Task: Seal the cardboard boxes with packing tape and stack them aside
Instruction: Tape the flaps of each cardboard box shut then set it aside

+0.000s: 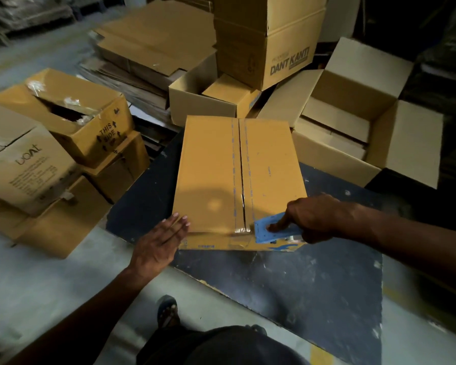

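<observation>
Two hands work at the lower centre of the frame. I see the left hand flat, fingers straight, pressing the near left corner of the closed cardboard box on the dark tabletop. The right hand grips a blue tape dispenser at the box's near edge, beside the centre seam.

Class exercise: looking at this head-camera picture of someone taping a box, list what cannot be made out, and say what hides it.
- Tape roll: hidden in the head view behind the right hand and the blue tape dispenser.
- Inside of the box being taped: covered by its closed flaps.
- Left hand: its palm, hidden beneath the hand itself, so contact is unclear.
- Small print on the left-hand stacked box: too small and dim.
</observation>
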Demonstrator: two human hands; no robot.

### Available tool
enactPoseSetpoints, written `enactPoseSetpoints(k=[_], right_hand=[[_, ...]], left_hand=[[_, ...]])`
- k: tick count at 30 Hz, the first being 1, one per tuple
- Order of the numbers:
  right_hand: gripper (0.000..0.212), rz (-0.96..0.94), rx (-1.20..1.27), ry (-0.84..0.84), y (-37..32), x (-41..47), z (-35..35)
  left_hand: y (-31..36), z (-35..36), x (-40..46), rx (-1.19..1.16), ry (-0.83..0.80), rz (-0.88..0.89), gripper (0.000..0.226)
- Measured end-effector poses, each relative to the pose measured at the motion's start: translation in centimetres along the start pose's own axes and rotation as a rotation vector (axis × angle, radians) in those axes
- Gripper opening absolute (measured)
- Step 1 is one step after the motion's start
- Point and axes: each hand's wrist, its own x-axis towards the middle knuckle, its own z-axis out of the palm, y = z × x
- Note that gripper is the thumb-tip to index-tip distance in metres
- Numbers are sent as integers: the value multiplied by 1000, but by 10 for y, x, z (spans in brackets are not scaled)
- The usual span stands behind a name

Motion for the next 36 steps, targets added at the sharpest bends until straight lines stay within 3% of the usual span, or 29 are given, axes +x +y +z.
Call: enactPoseSetpoints(k=[7,14,17,21,25,28,31,34,36], right_hand=[[74,83,-34,-112,44,-21,29],[74,80,-14,-54,58,-11,41],[76,52,-27,-68,58,-10,45],[76,36,-16,-28,56,-13,56],[75,37,18,4,60,-16,58],[71,23,19,-2,61,-11,53],[63,4,36,-4,63,-5,40],[62,-2,32,-8,64,-1,35],[63,-10,31,-16,68,-1,37]], left_hand=[[1,-3,1,-7,-19,-7,44],[8,-15,7,-29,-85,-27,52],[20,-15,4,-36,-140,-126,72],[46,-6,-5,-122,-152,-304,63],[79,-24,10,54,-126,-451,83],[120,-31,57,-35,-144,-248,79],[171,3,115,-98,-317,-5,77],[199,33,142,-10,-496,12,75],[199,38,139,38,-495,0,76]])
